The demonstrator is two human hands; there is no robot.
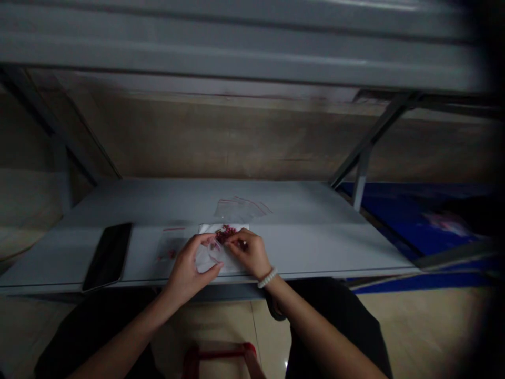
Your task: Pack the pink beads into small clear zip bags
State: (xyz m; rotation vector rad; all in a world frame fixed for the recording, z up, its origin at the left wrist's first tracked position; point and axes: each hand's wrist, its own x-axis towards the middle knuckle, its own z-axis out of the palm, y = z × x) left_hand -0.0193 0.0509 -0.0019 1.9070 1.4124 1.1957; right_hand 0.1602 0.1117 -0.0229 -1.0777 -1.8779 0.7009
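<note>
My left hand (192,266) is curled around a clear plastic bag (213,253), whose mouth is held apart between thumb and fingers. Close beside it, my right hand (249,252) has its fingertips pinched at a small pile of dark red pieces (225,231). What the pinch holds, if anything, is too small to make out. The pile lies on a white sheet (205,228). Left of my left hand, another clear bag (169,250) with a few red bits inside lies flat. Several flat zip bags (241,209) with red strips lie behind the pile.
A dark tablet or large phone (107,256) lies at the left of the white table (311,226). A grey metal shelf (236,47) overhangs the table, with slanted braces (369,142) at both sides. Below the front edge stands a red stool (221,353).
</note>
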